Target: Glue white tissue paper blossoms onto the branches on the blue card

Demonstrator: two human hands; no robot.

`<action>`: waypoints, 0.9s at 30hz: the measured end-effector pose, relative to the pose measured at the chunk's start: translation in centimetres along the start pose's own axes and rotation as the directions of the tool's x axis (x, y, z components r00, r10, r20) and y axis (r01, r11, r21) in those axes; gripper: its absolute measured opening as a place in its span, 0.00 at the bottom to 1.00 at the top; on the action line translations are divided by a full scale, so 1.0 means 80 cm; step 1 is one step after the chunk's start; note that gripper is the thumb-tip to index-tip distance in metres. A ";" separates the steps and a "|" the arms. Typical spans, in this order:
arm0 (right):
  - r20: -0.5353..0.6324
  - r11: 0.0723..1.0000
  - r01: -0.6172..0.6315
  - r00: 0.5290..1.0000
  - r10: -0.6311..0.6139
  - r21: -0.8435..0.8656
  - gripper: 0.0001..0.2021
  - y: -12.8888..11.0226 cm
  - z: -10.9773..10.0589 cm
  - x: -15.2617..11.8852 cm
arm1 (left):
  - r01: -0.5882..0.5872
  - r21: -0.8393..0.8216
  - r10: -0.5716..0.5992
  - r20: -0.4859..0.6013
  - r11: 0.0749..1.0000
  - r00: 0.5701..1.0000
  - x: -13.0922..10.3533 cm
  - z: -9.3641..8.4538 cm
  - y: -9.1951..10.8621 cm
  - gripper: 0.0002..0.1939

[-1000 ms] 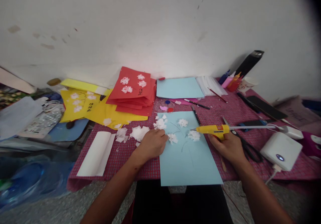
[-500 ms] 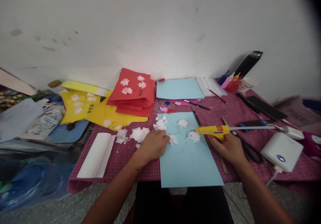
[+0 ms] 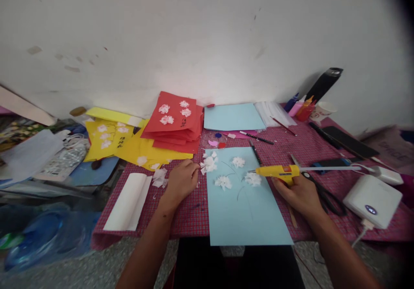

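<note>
My right hand (image 3: 299, 194) is closed round a yellow glue gun (image 3: 281, 173), its nozzle at a white paper flower (image 3: 252, 178). The flower lies on a light blue sheet (image 3: 246, 220) with pencil lines and other white flowers (image 3: 223, 182). My left hand (image 3: 183, 179), fingers bent together, rests on the cloth left of the sheet, beside white paper scraps (image 3: 159, 177); whatever it holds is hidden. A clump of white paper (image 3: 209, 163) overlaps the sheet's upper left corner.
Red cards (image 3: 174, 116) and yellow cards (image 3: 105, 138) lie at back left, a folded white paper (image 3: 127, 202) in front. Blue paper (image 3: 234, 116) lies at the back. On the right are scissors (image 3: 326, 196), a white power bank (image 3: 371, 200), glue bottles (image 3: 302, 108) and a black flask (image 3: 326, 84).
My left hand has moved left, off the blue sheet's edge and over the paper scraps. My right hand still holds the glue gun by the same flower. The view has shifted slightly.
</note>
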State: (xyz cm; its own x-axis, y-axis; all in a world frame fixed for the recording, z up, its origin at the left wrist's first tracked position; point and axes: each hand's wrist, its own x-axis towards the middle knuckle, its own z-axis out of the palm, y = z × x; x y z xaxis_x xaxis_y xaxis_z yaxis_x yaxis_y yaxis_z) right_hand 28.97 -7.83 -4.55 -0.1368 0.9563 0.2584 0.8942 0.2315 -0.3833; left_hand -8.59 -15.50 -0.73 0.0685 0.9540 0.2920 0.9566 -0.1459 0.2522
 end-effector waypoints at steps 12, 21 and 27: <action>0.017 1.000 0.007 1.000 -0.007 0.010 0.20 0.000 -0.001 -0.001 | 0.041 0.092 -0.046 0.050 0.995 0.998 0.003 0.004 0.020 0.06; 0.016 1.000 0.002 1.000 -0.002 0.020 0.21 -0.002 -0.002 0.000 | 0.052 -0.209 -0.045 0.035 0.977 0.998 0.001 -0.003 0.016 0.07; 0.017 0.999 0.032 0.999 -0.032 0.030 0.20 0.002 0.000 -0.001 | -0.048 -0.486 0.143 0.162 0.873 0.976 0.000 -0.014 0.019 0.07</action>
State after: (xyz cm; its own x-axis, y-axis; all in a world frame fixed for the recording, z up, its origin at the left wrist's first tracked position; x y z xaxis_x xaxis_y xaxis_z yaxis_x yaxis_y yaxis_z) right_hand 29.10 -7.87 -4.61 -0.1728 0.9511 0.2559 0.8760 0.2672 -0.4016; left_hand -7.48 -15.99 0.69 0.2499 0.9529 0.1719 0.6942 -0.3001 0.6542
